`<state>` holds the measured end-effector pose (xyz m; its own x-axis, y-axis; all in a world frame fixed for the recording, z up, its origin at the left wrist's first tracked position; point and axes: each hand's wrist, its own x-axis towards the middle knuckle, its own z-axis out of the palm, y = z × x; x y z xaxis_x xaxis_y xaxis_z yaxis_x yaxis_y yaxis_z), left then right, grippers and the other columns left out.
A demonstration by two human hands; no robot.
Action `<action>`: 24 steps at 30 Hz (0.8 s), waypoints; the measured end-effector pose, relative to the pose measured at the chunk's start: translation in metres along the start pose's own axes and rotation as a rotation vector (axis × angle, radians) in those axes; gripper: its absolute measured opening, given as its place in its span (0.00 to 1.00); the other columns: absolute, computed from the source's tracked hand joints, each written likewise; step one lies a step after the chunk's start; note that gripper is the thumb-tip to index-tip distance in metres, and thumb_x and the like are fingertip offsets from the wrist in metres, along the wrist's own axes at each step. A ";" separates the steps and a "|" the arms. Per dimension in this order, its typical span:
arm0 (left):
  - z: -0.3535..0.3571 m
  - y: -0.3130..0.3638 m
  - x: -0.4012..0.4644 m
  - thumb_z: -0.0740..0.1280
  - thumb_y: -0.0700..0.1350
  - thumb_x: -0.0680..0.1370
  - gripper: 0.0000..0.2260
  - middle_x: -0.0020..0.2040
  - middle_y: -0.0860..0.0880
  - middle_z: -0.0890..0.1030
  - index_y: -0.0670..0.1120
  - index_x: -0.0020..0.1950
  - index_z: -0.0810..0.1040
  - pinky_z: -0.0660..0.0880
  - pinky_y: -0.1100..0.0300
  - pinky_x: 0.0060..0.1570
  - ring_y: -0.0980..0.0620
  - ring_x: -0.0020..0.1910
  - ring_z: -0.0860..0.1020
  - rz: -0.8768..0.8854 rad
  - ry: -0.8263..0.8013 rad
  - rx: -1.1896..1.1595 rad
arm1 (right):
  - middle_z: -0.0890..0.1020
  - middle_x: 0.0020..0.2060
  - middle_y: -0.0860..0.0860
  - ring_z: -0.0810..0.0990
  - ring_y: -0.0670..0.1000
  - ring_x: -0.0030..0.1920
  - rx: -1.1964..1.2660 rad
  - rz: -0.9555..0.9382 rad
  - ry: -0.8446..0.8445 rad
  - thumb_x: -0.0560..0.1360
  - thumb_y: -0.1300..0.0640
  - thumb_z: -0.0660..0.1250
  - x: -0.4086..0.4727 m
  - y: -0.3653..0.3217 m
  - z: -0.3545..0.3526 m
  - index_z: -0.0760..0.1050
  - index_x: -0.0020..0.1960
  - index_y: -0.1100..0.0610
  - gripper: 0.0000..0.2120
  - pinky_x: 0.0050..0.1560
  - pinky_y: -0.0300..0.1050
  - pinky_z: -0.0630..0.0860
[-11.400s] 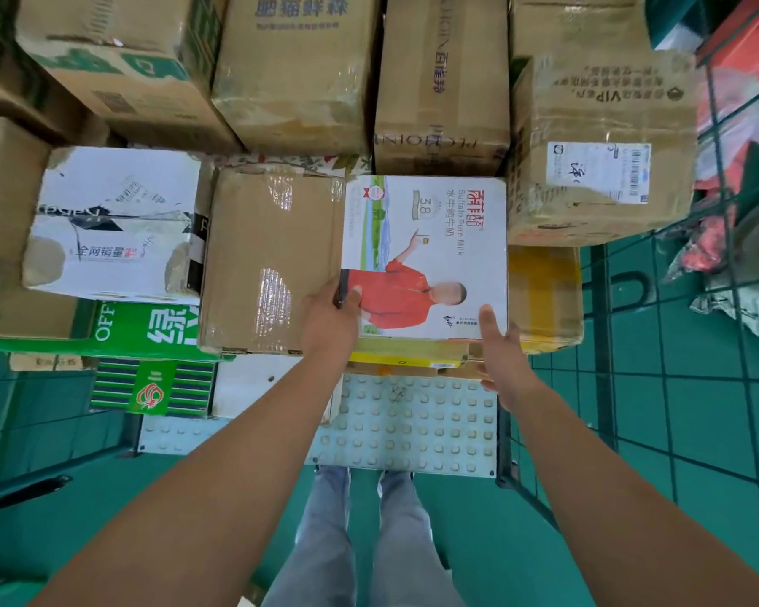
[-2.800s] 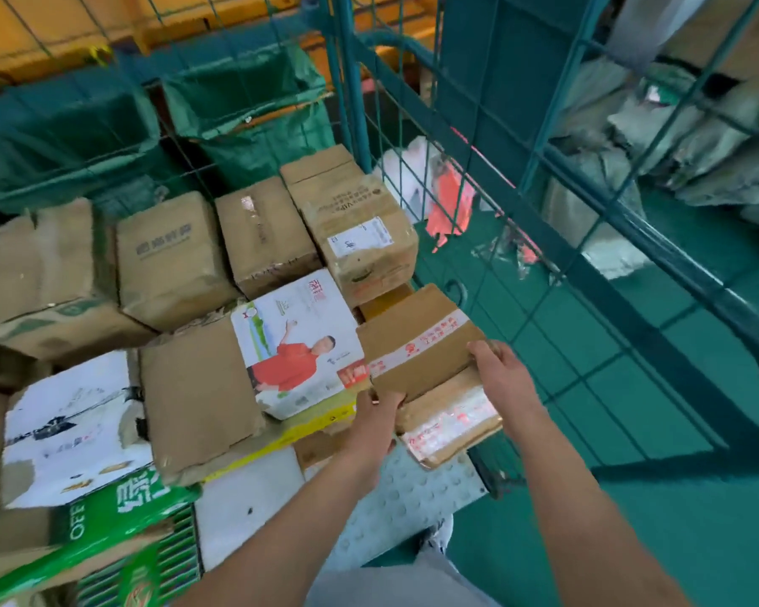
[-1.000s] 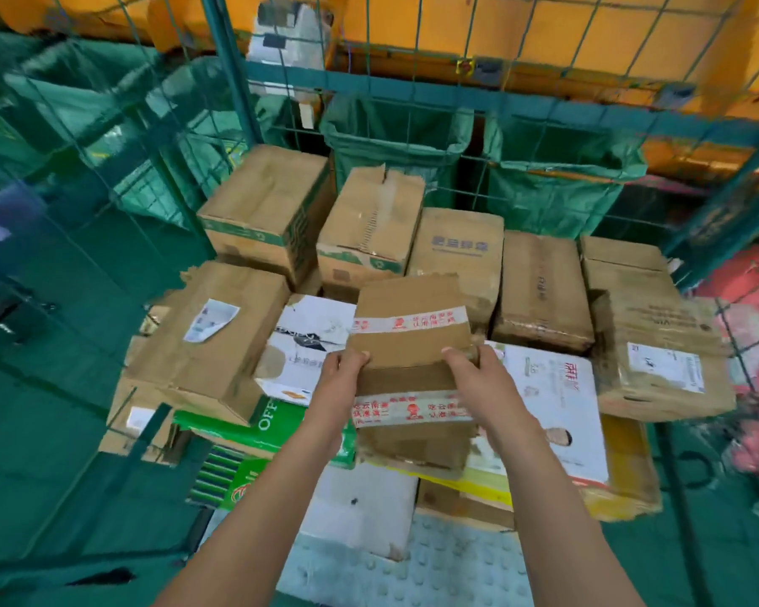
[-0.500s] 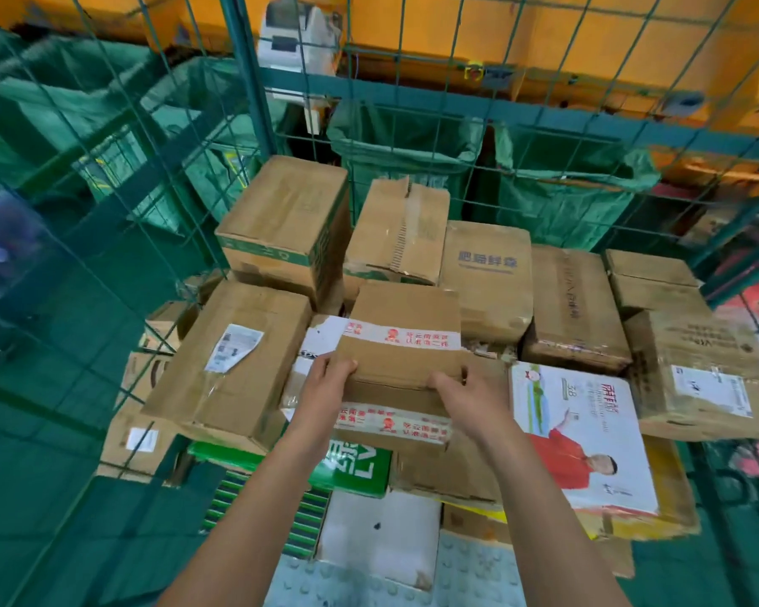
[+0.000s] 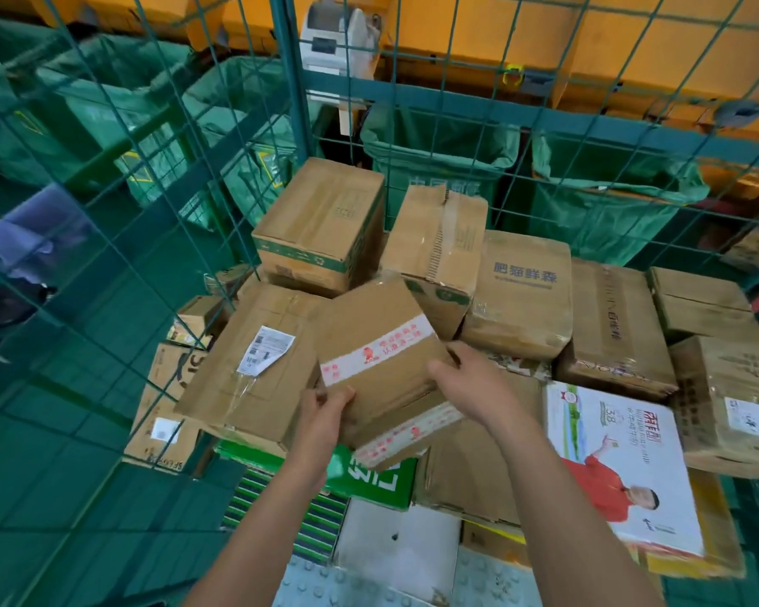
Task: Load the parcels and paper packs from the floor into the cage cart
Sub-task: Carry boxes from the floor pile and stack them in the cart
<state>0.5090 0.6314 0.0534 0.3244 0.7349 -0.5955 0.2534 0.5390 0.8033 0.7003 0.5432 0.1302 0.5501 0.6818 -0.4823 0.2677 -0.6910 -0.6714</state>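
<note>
Head view, looking down past my forearms: my left hand (image 5: 325,414) grips the near-left corner of the brown cardboard parcel banded with white tape printed in red (image 5: 380,365), fingers curled under its edge. My right hand (image 5: 469,378) clamps the right side, thumb on top, the other fingers hidden behind the box. Both hands touch the parcel, so neither is nearer; it sits directly between them, straight ahead of me.

I hold the parcel tilted, near edge low and far corner raised, above the green printed carton (image 5: 369,475) and against the long brown box with the white shipping label (image 5: 255,370) on its left. Its long axis runs from my near right toward the far left, turned askew from the rows behind, and the tape band crosses its top face. Whether its underside touches the stack, I cannot tell.

I judge the coming move turns on squaring that axis with the neighbours and lowering the box onto the front tier.

Beyond stand more brown cartons, among them the tall box with a green stripe (image 5: 321,225), then the green wire-mesh wall of the cage cart (image 5: 456,98).
</note>
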 end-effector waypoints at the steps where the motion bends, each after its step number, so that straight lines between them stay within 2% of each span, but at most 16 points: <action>1: 0.003 -0.005 -0.001 0.68 0.49 0.82 0.13 0.59 0.44 0.80 0.46 0.63 0.72 0.78 0.54 0.46 0.48 0.55 0.81 -0.017 -0.026 -0.021 | 0.79 0.60 0.48 0.78 0.48 0.50 -0.040 -0.046 0.012 0.82 0.49 0.61 0.010 -0.005 -0.008 0.72 0.72 0.48 0.19 0.43 0.44 0.73; 3: 0.014 -0.010 -0.002 0.68 0.48 0.82 0.09 0.60 0.45 0.81 0.47 0.60 0.76 0.80 0.51 0.58 0.49 0.58 0.82 -0.014 -0.104 -0.027 | 0.74 0.70 0.48 0.76 0.51 0.61 -0.005 -0.121 0.109 0.82 0.51 0.61 0.031 -0.009 -0.020 0.69 0.77 0.45 0.23 0.57 0.47 0.74; 4: 0.020 -0.009 -0.001 0.68 0.48 0.82 0.07 0.61 0.46 0.81 0.49 0.59 0.78 0.79 0.50 0.62 0.50 0.59 0.81 0.005 -0.145 -0.002 | 0.70 0.74 0.48 0.73 0.53 0.68 0.028 -0.135 0.195 0.82 0.52 0.62 0.041 -0.007 -0.023 0.66 0.79 0.45 0.26 0.66 0.49 0.71; 5: 0.026 -0.007 0.002 0.68 0.48 0.82 0.07 0.63 0.48 0.80 0.51 0.60 0.79 0.78 0.51 0.65 0.52 0.60 0.81 0.027 -0.175 0.016 | 0.67 0.77 0.49 0.69 0.54 0.73 0.066 -0.117 0.279 0.81 0.53 0.64 0.048 -0.002 -0.025 0.63 0.80 0.46 0.29 0.72 0.51 0.68; 6: 0.030 -0.003 0.006 0.68 0.47 0.83 0.08 0.64 0.50 0.79 0.54 0.62 0.79 0.78 0.51 0.65 0.52 0.61 0.80 0.047 -0.187 0.021 | 0.64 0.79 0.51 0.68 0.56 0.75 0.152 -0.066 0.322 0.80 0.53 0.66 0.052 0.005 -0.024 0.60 0.82 0.47 0.32 0.73 0.53 0.68; 8: 0.034 0.009 0.019 0.67 0.46 0.83 0.11 0.66 0.51 0.77 0.55 0.66 0.77 0.78 0.53 0.63 0.51 0.63 0.78 0.060 -0.175 0.013 | 0.65 0.79 0.52 0.74 0.56 0.69 0.334 0.045 0.275 0.81 0.56 0.68 0.047 0.017 -0.012 0.55 0.83 0.46 0.36 0.66 0.53 0.74; 10: 0.030 0.019 0.034 0.66 0.46 0.84 0.17 0.68 0.50 0.75 0.58 0.72 0.72 0.77 0.49 0.66 0.48 0.65 0.76 0.056 -0.154 0.039 | 0.67 0.78 0.52 0.76 0.54 0.66 0.351 0.065 0.163 0.81 0.57 0.68 0.035 0.031 0.006 0.53 0.83 0.46 0.37 0.63 0.51 0.75; 12: 0.026 0.025 0.052 0.66 0.47 0.84 0.23 0.67 0.50 0.73 0.59 0.77 0.67 0.75 0.44 0.68 0.47 0.66 0.75 0.062 -0.135 0.119 | 0.66 0.78 0.49 0.78 0.43 0.53 0.378 0.073 0.141 0.82 0.59 0.68 0.033 0.045 0.021 0.50 0.84 0.45 0.39 0.50 0.41 0.77; 13: 0.024 0.027 0.060 0.66 0.47 0.84 0.24 0.66 0.51 0.73 0.61 0.78 0.65 0.76 0.43 0.67 0.47 0.65 0.76 0.064 -0.124 0.154 | 0.67 0.78 0.49 0.76 0.40 0.46 0.397 0.073 0.150 0.82 0.61 0.67 0.038 0.051 0.025 0.48 0.83 0.44 0.40 0.43 0.37 0.75; 15: 0.022 0.032 0.073 0.67 0.48 0.83 0.25 0.65 0.51 0.74 0.64 0.77 0.65 0.77 0.42 0.64 0.48 0.62 0.77 0.060 -0.111 0.198 | 0.70 0.76 0.48 0.78 0.42 0.42 0.431 0.102 0.154 0.82 0.63 0.66 0.046 0.053 0.028 0.47 0.83 0.41 0.40 0.41 0.42 0.78; 17: 0.021 0.033 0.086 0.68 0.48 0.82 0.25 0.67 0.50 0.75 0.66 0.76 0.66 0.77 0.41 0.64 0.48 0.61 0.77 0.077 -0.095 0.219 | 0.71 0.75 0.47 0.82 0.47 0.47 0.430 0.119 0.157 0.82 0.61 0.67 0.053 0.052 0.028 0.48 0.83 0.40 0.40 0.48 0.51 0.82; 18: 0.020 0.034 0.090 0.68 0.47 0.82 0.25 0.66 0.50 0.75 0.66 0.76 0.66 0.78 0.43 0.63 0.48 0.60 0.77 0.088 -0.077 0.214 | 0.70 0.76 0.47 0.82 0.47 0.51 0.407 0.105 0.153 0.82 0.60 0.67 0.056 0.052 0.028 0.49 0.83 0.40 0.39 0.52 0.52 0.83; 20: 0.020 0.036 0.097 0.66 0.46 0.83 0.23 0.62 0.51 0.76 0.63 0.76 0.67 0.81 0.48 0.55 0.50 0.52 0.79 0.096 -0.039 0.216 | 0.66 0.78 0.47 0.78 0.45 0.55 0.349 0.069 0.144 0.83 0.56 0.65 0.057 0.051 0.033 0.48 0.83 0.41 0.37 0.55 0.47 0.79; 22: 0.021 0.035 0.101 0.65 0.45 0.83 0.23 0.56 0.53 0.77 0.62 0.76 0.67 0.79 0.52 0.45 0.49 0.44 0.79 0.111 -0.023 0.262 | 0.63 0.80 0.47 0.77 0.48 0.58 0.298 0.064 0.143 0.85 0.54 0.61 0.059 0.051 0.039 0.44 0.84 0.41 0.35 0.55 0.46 0.74; 24: 0.022 0.033 0.102 0.65 0.43 0.83 0.23 0.53 0.56 0.77 0.64 0.74 0.67 0.80 0.49 0.46 0.47 0.44 0.80 0.133 -0.009 0.317 | 0.61 0.81 0.47 0.74 0.55 0.69 0.241 0.077 0.135 0.86 0.52 0.59 0.061 0.051 0.043 0.41 0.83 0.39 0.35 0.62 0.50 0.74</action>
<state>0.5702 0.7150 0.0190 0.3817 0.7857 -0.4868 0.4781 0.2828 0.8315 0.7140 0.5598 0.0424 0.6661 0.5804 -0.4685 0.0345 -0.6514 -0.7579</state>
